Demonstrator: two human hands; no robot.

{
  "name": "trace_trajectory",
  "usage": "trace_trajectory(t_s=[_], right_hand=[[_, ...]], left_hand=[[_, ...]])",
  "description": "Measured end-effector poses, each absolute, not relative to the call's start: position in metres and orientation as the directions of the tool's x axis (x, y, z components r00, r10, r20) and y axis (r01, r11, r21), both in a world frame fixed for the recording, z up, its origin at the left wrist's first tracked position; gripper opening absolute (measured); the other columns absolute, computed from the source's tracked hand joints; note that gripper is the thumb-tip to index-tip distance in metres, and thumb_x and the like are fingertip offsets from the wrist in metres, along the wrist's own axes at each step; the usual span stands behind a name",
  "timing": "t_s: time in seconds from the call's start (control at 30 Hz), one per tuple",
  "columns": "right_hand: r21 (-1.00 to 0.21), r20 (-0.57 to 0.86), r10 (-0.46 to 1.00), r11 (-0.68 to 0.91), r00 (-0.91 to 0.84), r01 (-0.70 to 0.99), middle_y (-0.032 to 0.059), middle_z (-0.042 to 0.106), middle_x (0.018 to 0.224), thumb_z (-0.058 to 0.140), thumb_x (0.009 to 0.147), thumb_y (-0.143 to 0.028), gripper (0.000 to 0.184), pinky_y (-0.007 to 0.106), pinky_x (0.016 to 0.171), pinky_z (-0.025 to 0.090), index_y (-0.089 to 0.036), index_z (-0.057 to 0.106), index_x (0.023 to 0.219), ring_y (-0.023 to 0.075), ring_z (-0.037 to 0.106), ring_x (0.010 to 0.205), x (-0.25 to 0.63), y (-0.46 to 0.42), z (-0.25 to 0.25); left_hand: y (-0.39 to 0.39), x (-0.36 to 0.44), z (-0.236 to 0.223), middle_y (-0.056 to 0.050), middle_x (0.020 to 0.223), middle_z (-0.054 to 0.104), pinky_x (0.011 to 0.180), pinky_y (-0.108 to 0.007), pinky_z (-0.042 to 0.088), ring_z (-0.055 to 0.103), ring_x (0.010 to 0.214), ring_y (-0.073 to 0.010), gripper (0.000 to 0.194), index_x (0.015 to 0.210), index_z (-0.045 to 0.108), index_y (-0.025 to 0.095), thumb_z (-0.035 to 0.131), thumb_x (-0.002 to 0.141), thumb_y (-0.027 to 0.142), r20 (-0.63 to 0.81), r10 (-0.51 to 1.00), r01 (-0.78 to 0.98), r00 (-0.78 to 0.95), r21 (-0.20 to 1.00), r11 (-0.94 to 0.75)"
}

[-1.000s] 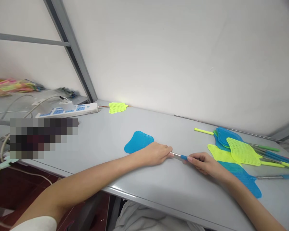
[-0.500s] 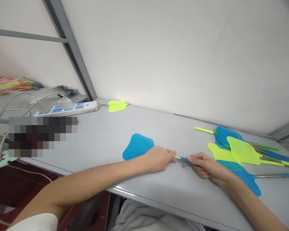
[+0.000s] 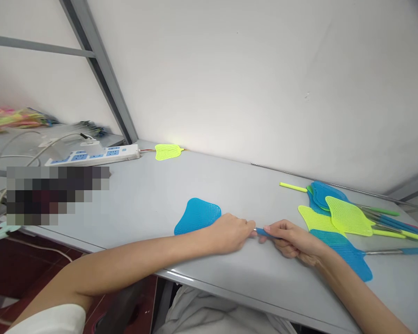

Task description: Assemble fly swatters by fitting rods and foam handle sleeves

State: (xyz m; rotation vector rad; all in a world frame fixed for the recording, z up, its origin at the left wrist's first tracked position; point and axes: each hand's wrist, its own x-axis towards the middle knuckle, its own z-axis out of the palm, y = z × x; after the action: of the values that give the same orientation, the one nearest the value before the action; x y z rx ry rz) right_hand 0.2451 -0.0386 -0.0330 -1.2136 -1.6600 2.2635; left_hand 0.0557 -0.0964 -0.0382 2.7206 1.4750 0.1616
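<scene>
Both my hands hold one blue fly swatter (image 3: 198, 216) over the grey table. My left hand (image 3: 232, 233) is closed round its metal shaft, hiding most of it, and the mesh head sticks out to the left behind my wrist. The fingers of my right hand (image 3: 288, 239) pinch the blue grip at the other end. A short bit of shaft shows between the hands. Just right of my right hand lies another blue fly swatter (image 3: 346, 253), next to a pile with yellow fly swatters (image 3: 351, 216).
A lone yellow fly swatter head (image 3: 168, 151) lies by the wall, near a white power strip (image 3: 94, 156) with plugged-in cables. A thin metal rod (image 3: 282, 171) runs along the wall. The grey table's front edge (image 3: 181, 277) is close to my lap.
My hands have come slightly closer together, with less of the shaft showing between them. The swatter head has shifted and tilted a little. The whole view has moved slightly.
</scene>
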Motion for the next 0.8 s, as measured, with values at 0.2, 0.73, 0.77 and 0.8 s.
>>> trace_trajectory(t_s=[0.2,0.73,0.77,0.8], right_hand=[[-0.845,-0.529,0.519,-0.391,-0.672,0.363,-0.012,0.015,0.039,0.055,0.07,-0.049,0.038,0.017,0.032,0.004,-0.011,0.06,0.073,0.0003,0.008,0.035,0.241,-0.043,-0.033],[-0.838,-0.534,0.5,-0.423,-0.682,0.346,-0.0118,0.014,0.041,0.054,0.072,-0.048,0.036,0.017,0.032,0.004,-0.012,0.059,0.073,0.0003,0.008,0.035,0.234,-0.04,-0.036],[-0.843,-0.526,0.509,-0.416,-0.681,0.34,-0.0118,0.014,0.041,0.054,0.072,-0.048,0.037,0.018,0.032,0.004,-0.012,0.059,0.075,0.0005,0.008,0.035,0.233,-0.04,-0.036],[-0.851,-0.515,0.521,-0.407,-0.681,0.332,-0.0118,0.014,0.042,0.053,0.073,-0.048,0.037,0.018,0.032,0.004,-0.012,0.059,0.077,0.0006,0.008,0.036,0.233,-0.04,-0.035]], left_hand=[[-0.099,0.056,-0.038,-0.005,0.076,0.065,0.049,-0.029,0.04,0.061,0.064,-0.0208,0.012,0.085,0.045,0.018,0.035,0.084,0.024,0.054,0.832,0.823,0.553,0.118,-0.555],[-0.09,0.048,-0.044,-0.002,0.077,0.065,0.043,-0.029,0.031,0.06,0.061,-0.0188,0.011,0.086,0.045,0.018,0.035,0.082,0.02,0.105,0.788,0.784,0.606,0.085,-0.614],[-0.087,0.045,-0.043,-0.002,0.076,0.064,0.043,-0.028,0.03,0.059,0.061,-0.0182,0.013,0.084,0.045,0.018,0.033,0.084,0.023,0.117,0.782,0.779,0.612,0.083,-0.622],[-0.085,0.043,-0.042,-0.002,0.075,0.064,0.043,-0.028,0.03,0.059,0.06,-0.0176,0.015,0.082,0.045,0.018,0.032,0.085,0.025,0.125,0.777,0.773,0.617,0.087,-0.628]])
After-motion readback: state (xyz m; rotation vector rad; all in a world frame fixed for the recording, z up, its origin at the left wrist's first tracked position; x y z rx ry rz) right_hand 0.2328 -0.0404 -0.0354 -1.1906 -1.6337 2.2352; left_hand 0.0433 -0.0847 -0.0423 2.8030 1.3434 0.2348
